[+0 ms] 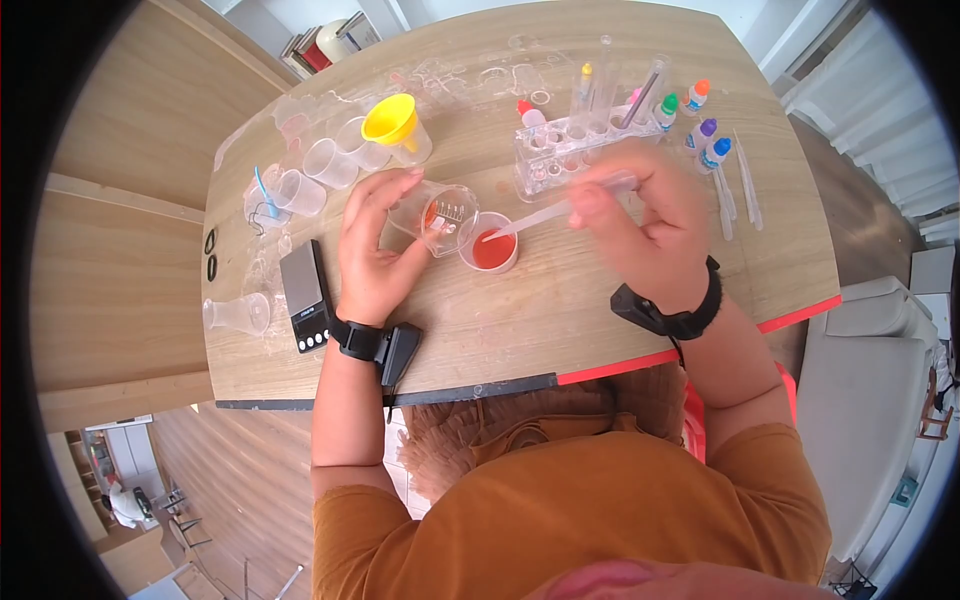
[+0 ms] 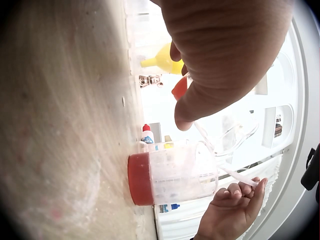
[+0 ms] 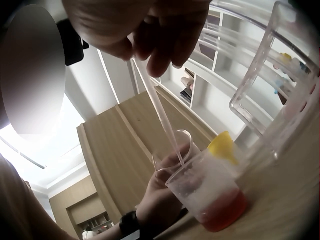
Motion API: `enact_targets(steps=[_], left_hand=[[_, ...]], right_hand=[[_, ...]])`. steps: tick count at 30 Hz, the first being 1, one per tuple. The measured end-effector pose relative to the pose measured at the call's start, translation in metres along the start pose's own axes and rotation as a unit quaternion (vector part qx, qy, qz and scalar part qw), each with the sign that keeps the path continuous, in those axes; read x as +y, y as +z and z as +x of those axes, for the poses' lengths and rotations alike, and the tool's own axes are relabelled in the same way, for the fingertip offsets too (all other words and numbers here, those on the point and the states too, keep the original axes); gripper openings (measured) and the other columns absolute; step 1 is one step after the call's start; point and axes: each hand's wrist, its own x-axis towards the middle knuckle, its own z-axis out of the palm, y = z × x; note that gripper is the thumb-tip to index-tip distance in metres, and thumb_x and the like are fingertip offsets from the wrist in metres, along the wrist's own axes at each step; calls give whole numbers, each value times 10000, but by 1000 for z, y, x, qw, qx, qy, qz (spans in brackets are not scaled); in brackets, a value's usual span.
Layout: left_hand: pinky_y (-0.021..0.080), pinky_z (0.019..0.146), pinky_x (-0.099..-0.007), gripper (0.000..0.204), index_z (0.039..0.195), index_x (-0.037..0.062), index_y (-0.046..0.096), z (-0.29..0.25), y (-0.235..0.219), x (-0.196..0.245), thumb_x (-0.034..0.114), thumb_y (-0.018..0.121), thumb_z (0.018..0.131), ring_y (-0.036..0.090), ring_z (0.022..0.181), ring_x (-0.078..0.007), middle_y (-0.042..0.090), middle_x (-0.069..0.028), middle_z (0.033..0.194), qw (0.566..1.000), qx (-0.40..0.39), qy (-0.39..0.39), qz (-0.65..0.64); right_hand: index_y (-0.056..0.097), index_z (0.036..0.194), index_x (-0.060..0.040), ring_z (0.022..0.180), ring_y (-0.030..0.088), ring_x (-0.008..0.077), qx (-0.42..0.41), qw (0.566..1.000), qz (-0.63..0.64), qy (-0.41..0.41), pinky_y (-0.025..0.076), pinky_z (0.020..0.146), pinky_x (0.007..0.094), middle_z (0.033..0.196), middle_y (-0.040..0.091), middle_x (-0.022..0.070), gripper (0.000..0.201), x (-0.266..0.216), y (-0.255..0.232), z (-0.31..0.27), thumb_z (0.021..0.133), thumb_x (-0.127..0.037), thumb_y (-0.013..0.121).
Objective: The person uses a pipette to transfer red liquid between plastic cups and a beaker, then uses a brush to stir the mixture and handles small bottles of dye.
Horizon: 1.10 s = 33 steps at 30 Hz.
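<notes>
My left hand (image 1: 372, 255) grips a clear glass beaker (image 1: 458, 212) with printed marks, tipped on its side above the table with some red liquid in it. Its mouth points toward a translucent plastic cup (image 2: 180, 172), which stands upright and has red liquid in its bottom. With thumb and fingers, my right hand (image 1: 655, 225) pinches a white plastic dropper (image 1: 545, 214) held at a slant. The dropper's tip reaches into the cup's mouth; in the right wrist view it shows near the rim, above the liquid.
Behind my right hand stands a clear test tube rack (image 1: 530, 185), with small coloured-cap bottles (image 1: 706, 135) and spare droppers (image 1: 750, 190) beside it. Several plastic cups (image 1: 330, 165), a yellow funnel (image 1: 390, 120), a digital scale (image 1: 305, 285) and a lying flask (image 1: 240, 314) are leftward.
</notes>
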Motion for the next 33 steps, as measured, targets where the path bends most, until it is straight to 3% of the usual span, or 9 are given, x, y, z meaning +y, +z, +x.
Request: enact_targets(steps=[4, 7, 9, 13, 18, 33], left_hand=[[538, 947, -375, 617, 1332, 69, 689, 0, 0, 1, 2, 889, 752, 653, 1193, -285, 691, -130, 1326, 1000, 3, 6, 1], [538, 950, -378, 611, 1334, 63, 691, 0, -1, 3, -3, 878, 756, 653, 1196, -291, 690, -136, 1329, 1000, 2, 7, -1], [531, 967, -371, 614, 1339, 64, 690, 0, -1, 3, 2, 880, 758, 649, 1182, -278, 686, -140, 1327, 1000, 4, 7, -2], [524, 989, -363, 622, 1343, 56, 686, 0, -2, 3, -5, 881, 756, 645, 1170, -264, 678, -147, 1332, 1000, 4, 16, -5], [523, 996, -367, 636, 1346, 53, 676, -1, -1, 1, -17, 887, 751, 644, 1177, -269, 674, -148, 1343, 1000, 7, 24, -10], [522, 996, -375, 630, 1351, 52, 669, -2, -1, 0, 4, 891, 764, 641, 1186, -273, 670, -152, 1343, 1000, 3, 27, -11]], right_hand=[[733, 1052, -35, 791, 720, 118, 38, 995, 68, 56, 571, 696, 267, 956, 756, 66, 134, -1, 2, -5, 957, -99, 802], [736, 1132, -37, 817, 735, 133, -14, 997, 60, 45, 575, 721, 262, 981, 757, 80, 192, -1, 6, -1, 964, -109, 793], [736, 1176, -48, 838, 747, 156, -95, 994, -42, -20, 580, 735, 277, 1005, 756, 81, 227, -3, 5, 3, 967, -119, 788], [742, 1159, -51, 815, 742, 193, -124, 991, -47, 1, 574, 718, 308, 997, 748, 77, 217, -5, 12, -1, 957, -112, 789], [754, 1130, -48, 789, 722, 230, -139, 989, -39, -34, 557, 687, 336, 967, 735, 77, 187, 2, 16, -4, 947, -83, 777], [767, 1062, -59, 792, 719, 235, -116, 992, -40, -39, 558, 669, 340, 944, 744, 66, 107, 3, 19, -7, 957, -75, 753]])
